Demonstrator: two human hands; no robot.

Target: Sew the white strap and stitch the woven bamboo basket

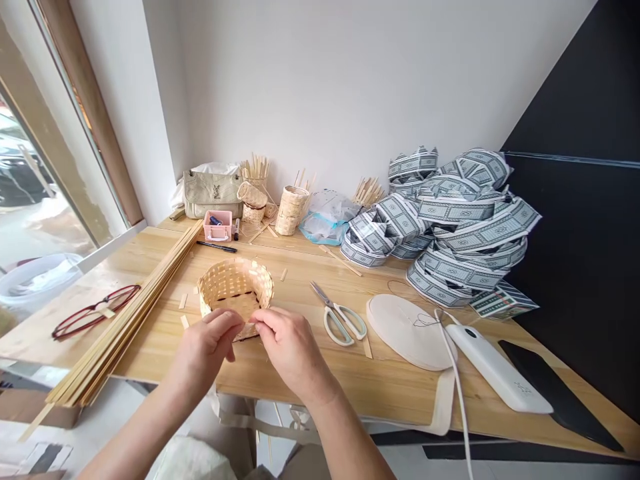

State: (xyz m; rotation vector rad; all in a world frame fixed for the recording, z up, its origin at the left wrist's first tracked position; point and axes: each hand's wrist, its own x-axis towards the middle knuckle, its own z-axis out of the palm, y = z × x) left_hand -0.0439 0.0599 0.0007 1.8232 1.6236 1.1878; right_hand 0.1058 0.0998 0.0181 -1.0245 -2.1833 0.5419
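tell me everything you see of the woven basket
The woven basket is round and open-topped, made of flat, pale tan strips that look like wood or bamboo. Its rim is uneven; dark patches show on its floor. It stands upright on the wooden table. The left hand and right hand are at its near side, partly hiding it; exactly where they touch it is unclear.

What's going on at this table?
A person has both hands, left and right, at the near side of a woven basket. Their fingertips are close together; whether they grip the rim or something thin is too small to tell. The basket stands upright and open on the table. Scissors lie to its right, then a pale roll of band. A bundle of strips lies to the left.
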